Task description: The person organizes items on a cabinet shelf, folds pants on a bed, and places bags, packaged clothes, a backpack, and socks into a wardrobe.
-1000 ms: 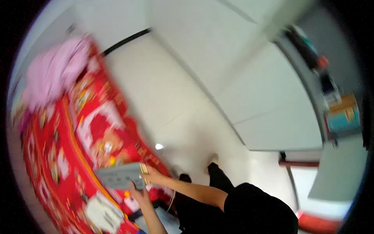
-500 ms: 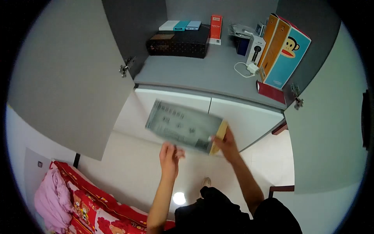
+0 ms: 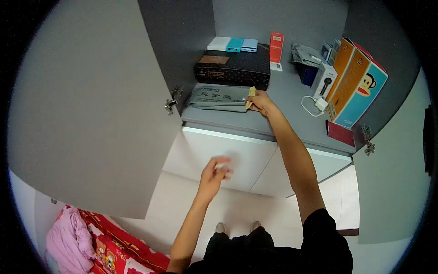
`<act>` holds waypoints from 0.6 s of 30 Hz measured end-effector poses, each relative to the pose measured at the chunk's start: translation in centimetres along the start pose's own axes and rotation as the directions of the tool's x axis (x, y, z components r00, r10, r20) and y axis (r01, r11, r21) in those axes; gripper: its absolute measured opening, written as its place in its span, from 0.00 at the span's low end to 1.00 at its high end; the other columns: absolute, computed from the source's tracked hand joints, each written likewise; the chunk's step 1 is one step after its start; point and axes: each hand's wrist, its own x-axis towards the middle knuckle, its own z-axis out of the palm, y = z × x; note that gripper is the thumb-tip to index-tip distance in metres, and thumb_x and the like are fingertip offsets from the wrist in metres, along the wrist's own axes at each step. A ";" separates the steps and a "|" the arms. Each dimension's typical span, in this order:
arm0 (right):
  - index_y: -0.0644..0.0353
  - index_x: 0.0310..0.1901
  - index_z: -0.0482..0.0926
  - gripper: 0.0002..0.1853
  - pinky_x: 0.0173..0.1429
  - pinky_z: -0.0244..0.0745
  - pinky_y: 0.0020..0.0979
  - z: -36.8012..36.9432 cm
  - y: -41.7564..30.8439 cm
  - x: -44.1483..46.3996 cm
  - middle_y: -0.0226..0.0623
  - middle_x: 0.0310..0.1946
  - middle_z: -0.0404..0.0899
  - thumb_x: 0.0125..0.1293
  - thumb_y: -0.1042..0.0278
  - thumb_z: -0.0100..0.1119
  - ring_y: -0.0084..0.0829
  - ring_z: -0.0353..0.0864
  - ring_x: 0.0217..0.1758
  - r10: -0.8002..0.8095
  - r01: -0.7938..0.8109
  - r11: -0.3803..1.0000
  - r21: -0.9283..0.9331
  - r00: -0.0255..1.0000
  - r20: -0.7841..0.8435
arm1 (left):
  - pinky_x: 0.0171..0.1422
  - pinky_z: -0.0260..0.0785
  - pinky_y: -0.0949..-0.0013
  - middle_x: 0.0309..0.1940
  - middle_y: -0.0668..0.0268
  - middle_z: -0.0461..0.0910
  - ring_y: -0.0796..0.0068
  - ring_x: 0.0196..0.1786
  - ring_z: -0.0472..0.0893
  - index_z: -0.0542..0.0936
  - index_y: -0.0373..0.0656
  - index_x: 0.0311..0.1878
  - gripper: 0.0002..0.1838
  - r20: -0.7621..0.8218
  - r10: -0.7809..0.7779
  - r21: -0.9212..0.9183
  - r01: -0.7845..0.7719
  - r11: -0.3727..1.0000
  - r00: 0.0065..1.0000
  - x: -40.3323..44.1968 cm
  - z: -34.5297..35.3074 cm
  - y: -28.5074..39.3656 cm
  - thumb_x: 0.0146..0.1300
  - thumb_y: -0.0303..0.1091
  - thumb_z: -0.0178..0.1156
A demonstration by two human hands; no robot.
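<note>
grey pouch (image 3: 215,99) in pinch of right hand (image 3: 262,102), beyond half-curled left hand (image 3: 213,175)

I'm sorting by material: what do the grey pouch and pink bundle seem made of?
Grey pouch: perhaps matt fabric or coated cloth; its surface shows creases. Pink bundle: probably soft, dull cloth, judging by its loose, rumpled folds.
</note>
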 end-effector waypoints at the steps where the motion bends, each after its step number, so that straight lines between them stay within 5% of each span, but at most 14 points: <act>1: 0.65 0.48 0.74 0.12 0.30 0.80 0.26 0.6 -0.1 0.6 0.38 0.34 0.80 0.62 0.76 0.58 0.28 0.82 0.32 -0.005 0.005 1.000 -0.004 1.000 -0.004 | 0.46 0.74 0.68 0.50 0.61 0.76 0.69 0.44 0.80 0.72 0.40 0.52 0.11 -0.029 -0.041 -0.014 0.041 0.999 0.999 -1.4 -1.8 -1.1 0.68 0.30 0.51; 4: 0.64 0.47 0.74 0.12 0.32 0.77 0.27 1.4 0.6 0.3 0.36 0.34 0.80 0.62 0.73 0.59 0.27 0.81 0.32 -0.033 0.006 0.969 -0.247 0.994 -0.106 | 0.47 0.74 0.67 0.48 0.61 0.77 0.69 0.44 0.80 0.72 0.40 0.51 0.12 -0.129 -0.150 -0.049 0.145 0.988 0.980 -6.7 -7.3 -4.6 0.69 0.34 0.51; 6: 0.67 0.50 0.74 0.19 0.41 0.77 0.28 1.4 0.3 -3.7 0.38 0.35 0.80 0.59 0.67 0.63 0.28 0.81 0.39 -0.431 0.142 0.798 -0.586 0.814 -0.390 | 0.47 0.74 0.68 0.47 0.61 0.77 0.68 0.43 0.80 0.73 0.41 0.51 0.12 -0.179 -0.281 -0.208 0.242 0.947 0.943 -11.0 -11.9 -8.4 0.69 0.37 0.52; 8: 0.66 0.49 0.74 0.17 0.46 0.72 0.25 0.3 2.0 -10.9 0.35 0.36 0.80 0.62 0.66 0.61 0.26 0.79 0.38 -0.570 0.487 0.821 -0.297 0.672 -0.473 | 0.49 0.74 0.68 0.47 0.61 0.78 0.70 0.44 0.80 0.72 0.42 0.54 0.17 -0.377 -0.385 -0.274 0.295 0.915 0.843 -15.8 -17.1 -12.0 0.69 0.42 0.53; 10: 0.64 0.45 0.76 0.10 0.45 0.71 0.24 -2.3 5.2 -20.8 0.32 0.36 0.77 0.65 0.69 0.57 0.22 0.75 0.39 -0.542 0.440 0.835 -0.331 0.549 -0.636 | 0.51 0.71 0.64 0.48 0.60 0.76 0.67 0.48 0.77 0.74 0.43 0.52 0.21 -0.600 -0.324 -0.258 0.206 0.944 0.731 -19.2 -21.1 -10.4 0.67 0.49 0.52; 11: 0.64 0.42 0.76 0.07 0.47 0.71 0.24 -4.3 8.1 -25.9 0.32 0.38 0.76 0.66 0.71 0.55 0.22 0.75 0.39 -0.531 0.429 0.837 -0.339 0.487 -0.694 | 0.57 0.68 0.62 0.52 0.60 0.75 0.65 0.53 0.75 0.72 0.42 0.57 0.22 -0.566 -0.340 -0.445 0.069 0.893 0.751 -20.8 -25.4 -9.9 0.67 0.48 0.51; 13: 0.64 0.39 0.73 0.04 0.43 0.68 0.23 -7.3 11.4 -36.7 0.31 0.33 0.71 0.68 0.75 0.49 0.22 0.71 0.37 -0.465 0.275 0.868 -0.413 0.162 -0.870 | 0.58 0.68 0.60 0.53 0.59 0.74 0.63 0.54 0.74 0.70 0.42 0.58 0.23 -0.696 -0.154 -0.285 -0.073 0.956 0.701 -21.0 -30.4 -7.1 0.65 0.45 0.53; 15: 0.64 0.40 0.70 0.04 0.44 0.65 0.26 -9.8 13.0 -46.9 0.33 0.35 0.68 0.68 0.74 0.51 0.25 0.67 0.38 -0.554 0.099 0.818 -0.566 -0.125 -0.823 | 0.59 0.67 0.58 0.54 0.58 0.72 0.62 0.55 0.74 0.68 0.42 0.60 0.25 -0.752 0.011 -0.100 -0.130 0.987 0.660 -20.0 -33.6 -4.9 0.62 0.42 0.55; 17: 0.66 0.45 0.70 0.09 0.51 0.67 0.30 -11.8 10.8 -53.8 0.39 0.41 0.70 0.68 0.71 0.54 0.30 0.69 0.44 -0.917 -0.366 0.393 -0.844 -0.225 -0.329 | 0.60 0.67 0.57 0.56 0.56 0.71 0.60 0.55 0.73 0.66 0.41 0.62 0.27 -0.741 0.125 0.005 -0.181 0.984 0.659 -18.4 -35.0 -3.8 0.59 0.38 0.57; 18: 0.67 0.49 0.70 0.12 0.56 0.66 0.33 -12.7 9.2 -56.3 0.42 0.46 0.70 0.67 0.71 0.54 0.33 0.69 0.50 -0.906 -0.484 0.417 -0.769 -0.296 -0.304 | 0.60 0.67 0.56 0.56 0.56 0.70 0.60 0.56 0.73 0.65 0.41 0.63 0.29 -0.724 0.170 0.042 -0.203 0.978 0.669 -17.8 -35.8 -3.3 0.58 0.37 0.57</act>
